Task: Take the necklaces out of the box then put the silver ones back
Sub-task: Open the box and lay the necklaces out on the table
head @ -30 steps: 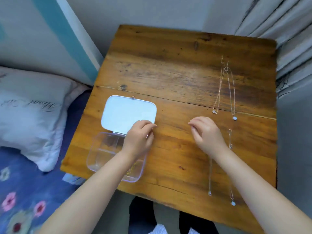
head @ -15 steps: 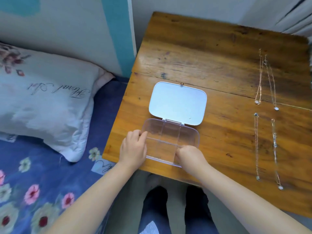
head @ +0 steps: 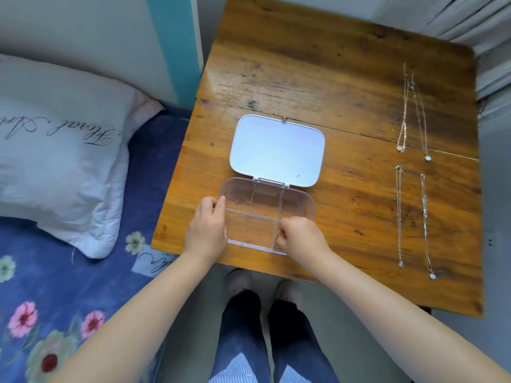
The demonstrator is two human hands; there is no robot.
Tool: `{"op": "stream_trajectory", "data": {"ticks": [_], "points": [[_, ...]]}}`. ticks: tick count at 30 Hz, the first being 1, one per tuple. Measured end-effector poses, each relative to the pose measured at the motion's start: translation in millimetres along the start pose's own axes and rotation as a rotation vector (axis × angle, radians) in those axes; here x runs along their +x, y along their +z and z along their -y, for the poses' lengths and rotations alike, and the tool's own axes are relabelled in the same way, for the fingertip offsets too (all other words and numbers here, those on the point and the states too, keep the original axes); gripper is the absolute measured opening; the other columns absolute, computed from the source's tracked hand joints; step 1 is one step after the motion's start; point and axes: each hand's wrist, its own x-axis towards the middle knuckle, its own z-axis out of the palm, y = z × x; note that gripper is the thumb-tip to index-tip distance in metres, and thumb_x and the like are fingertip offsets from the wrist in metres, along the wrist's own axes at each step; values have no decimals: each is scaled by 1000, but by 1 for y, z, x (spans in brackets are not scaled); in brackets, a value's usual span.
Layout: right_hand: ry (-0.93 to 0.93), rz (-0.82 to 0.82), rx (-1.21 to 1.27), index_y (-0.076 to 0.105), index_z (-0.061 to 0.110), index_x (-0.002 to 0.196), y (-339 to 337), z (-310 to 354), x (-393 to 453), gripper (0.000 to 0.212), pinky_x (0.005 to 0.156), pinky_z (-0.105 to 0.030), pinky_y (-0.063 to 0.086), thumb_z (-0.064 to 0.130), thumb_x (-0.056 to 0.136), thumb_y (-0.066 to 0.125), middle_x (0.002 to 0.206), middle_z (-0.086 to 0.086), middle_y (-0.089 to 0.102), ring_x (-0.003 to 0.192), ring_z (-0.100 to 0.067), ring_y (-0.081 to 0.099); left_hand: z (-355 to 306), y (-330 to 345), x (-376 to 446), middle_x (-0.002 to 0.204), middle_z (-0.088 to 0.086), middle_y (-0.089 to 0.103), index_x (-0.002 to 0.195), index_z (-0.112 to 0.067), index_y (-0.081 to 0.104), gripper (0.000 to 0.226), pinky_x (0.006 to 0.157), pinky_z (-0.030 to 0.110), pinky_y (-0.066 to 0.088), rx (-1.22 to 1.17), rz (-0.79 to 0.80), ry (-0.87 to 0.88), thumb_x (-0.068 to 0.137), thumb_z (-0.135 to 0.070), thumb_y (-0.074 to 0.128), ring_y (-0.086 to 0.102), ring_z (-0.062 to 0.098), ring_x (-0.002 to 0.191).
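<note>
A clear plastic box (head: pixel 298 203) with several compartments stands near the front edge of the wooden table (head: pixel 318 78), its white lid (head: pixel 276 150) flipped open and lying flat behind it. My left hand (head: pixel 206 225) grips the box's left wall. My right hand (head: pixel 301 236) reaches into the near right compartment, fingertips pinched on a small gold chain (head: pixel 278 234) that is mostly hidden. Several necklaces lie stretched out on the table's right side: a far pair (head: pixel 403 128) and a near pair (head: pixel 399 217).
A bed with a blue flowered sheet (head: pixel 55 299) and a white pillow (head: pixel 55 161) lies left of the table. Grey curtains (head: pixel 486 37) hang at the far right. My legs and feet (head: pixel 260 313) are below the table's front edge.
My right hand left the middle of the table and went into the box's near right compartment. My left hand shifted to the box's left wall. The view swung left.
</note>
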Motion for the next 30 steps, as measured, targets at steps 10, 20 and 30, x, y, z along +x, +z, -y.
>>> {"op": "stream_trajectory", "data": {"ticks": [10, 20, 30], "points": [[189, -395, 979, 58, 4, 79, -106, -45, -55, 6, 48, -13, 53, -1, 83, 57, 65, -4, 63, 52, -3, 64, -77, -22, 39, 80, 22, 66, 77, 4, 67, 13, 70, 46, 48, 19, -36, 174, 65, 7, 63, 61, 39, 71], [174, -779, 1058, 56, 2, 85, -229, -174, -71, 3, 60, -12, 56, 3, 87, 54, 75, -3, 65, 65, -2, 68, -231, 9, 91, 100, 18, 59, 99, 0, 62, 23, 74, 40, 48, 4, 90, 355, 84, -10, 47, 53, 34, 94], [166, -759, 810, 53, 23, 71, -261, -303, -24, 20, 79, -35, 56, 10, 86, 56, 74, 3, 64, 83, -23, 67, -304, 75, 138, 111, 13, 57, 109, -7, 58, 27, 75, 37, 49, 101, 188, 111, 89, -19, 44, 52, 31, 101]]}}
